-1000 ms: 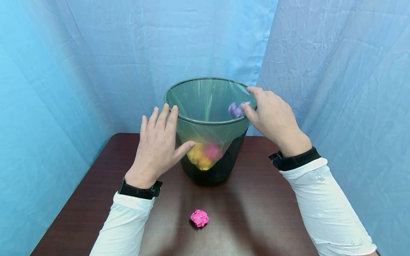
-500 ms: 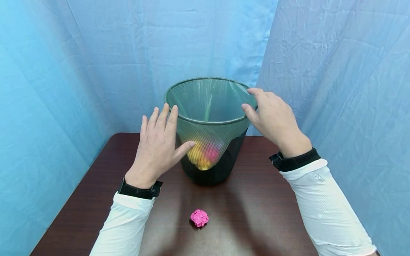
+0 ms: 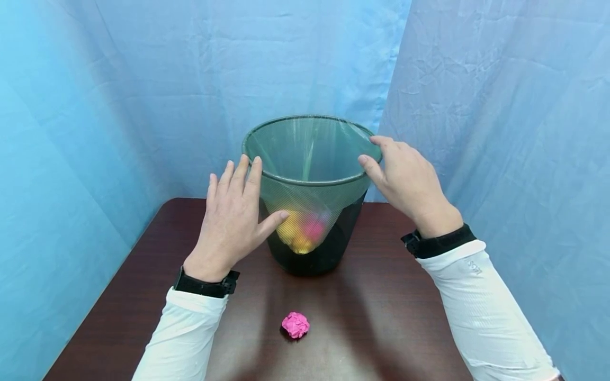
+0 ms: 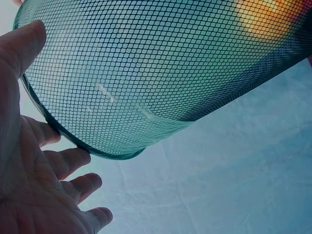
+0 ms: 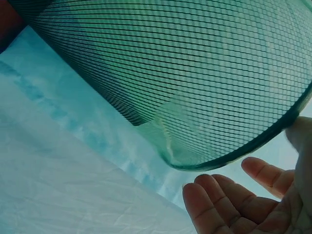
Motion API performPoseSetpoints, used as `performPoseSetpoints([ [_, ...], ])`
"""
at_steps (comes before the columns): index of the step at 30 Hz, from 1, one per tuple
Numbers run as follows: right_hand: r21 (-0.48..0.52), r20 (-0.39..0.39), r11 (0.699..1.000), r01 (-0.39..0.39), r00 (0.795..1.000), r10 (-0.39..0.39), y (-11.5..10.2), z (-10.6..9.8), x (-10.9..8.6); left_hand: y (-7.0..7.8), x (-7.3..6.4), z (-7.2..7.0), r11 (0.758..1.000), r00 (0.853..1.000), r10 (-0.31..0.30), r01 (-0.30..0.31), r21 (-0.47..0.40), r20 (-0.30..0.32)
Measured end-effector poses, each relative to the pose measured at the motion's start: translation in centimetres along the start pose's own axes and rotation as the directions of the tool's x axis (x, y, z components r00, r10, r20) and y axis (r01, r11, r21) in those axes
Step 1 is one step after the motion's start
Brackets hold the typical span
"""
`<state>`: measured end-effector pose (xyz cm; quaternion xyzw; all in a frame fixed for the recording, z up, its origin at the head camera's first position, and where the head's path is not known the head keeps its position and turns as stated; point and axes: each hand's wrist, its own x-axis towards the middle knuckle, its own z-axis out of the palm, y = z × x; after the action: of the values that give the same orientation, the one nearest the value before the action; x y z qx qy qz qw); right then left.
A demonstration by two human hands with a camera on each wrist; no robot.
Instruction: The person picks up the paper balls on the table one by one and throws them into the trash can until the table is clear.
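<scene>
A black mesh wastebasket (image 3: 310, 267) with a clear green-tinted bag (image 3: 307, 145) inside stands upright on the table. Yellow crumpled paper (image 3: 292, 230) and pink crumpled paper (image 3: 313, 228) show through its mesh. My left hand (image 3: 231, 219) has straight fingers at the left rim, the thumb lying toward the front side. On the right, my right hand (image 3: 407, 182) holds nothing; its thumb and forefinger are spread at the rim. In the right wrist view the loosely bent fingers (image 5: 214, 200) sit just outside the rim. A pink crumpled paper ball (image 3: 295, 325) lies on the table in front of the basket.
The dark brown wooden table (image 3: 395, 317) has a rounded far left corner. Light blue curtains (image 3: 190, 79) hang behind it and along both sides. Black straps (image 3: 206, 283) circle both wrists over white sleeves.
A purple crumpled paper dropped from my right hand into the basket and now sits low behind the pink one. Both hands have stayed almost where they were.
</scene>
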<state>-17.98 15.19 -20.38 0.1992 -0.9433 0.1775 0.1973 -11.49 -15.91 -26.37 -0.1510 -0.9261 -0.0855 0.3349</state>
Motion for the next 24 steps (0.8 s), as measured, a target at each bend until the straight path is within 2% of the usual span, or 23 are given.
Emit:
performPoseSetpoints([
  [12, 0.037, 0.017, 0.999, -0.029, 0.999, 0.028, 1.2, 0.8, -0.7, -0.7, -0.5, 0.1, 1.000, 1.000, -0.022, 0.022, 0.002, 0.023],
  [24, 0.031, -0.015, 0.999, -0.016, 1.000, 0.016, 2.1, 1.8, -1.5, -1.2, -0.9, 0.3, 0.999, 0.998, -0.044, 0.043, 0.018, 0.037],
])
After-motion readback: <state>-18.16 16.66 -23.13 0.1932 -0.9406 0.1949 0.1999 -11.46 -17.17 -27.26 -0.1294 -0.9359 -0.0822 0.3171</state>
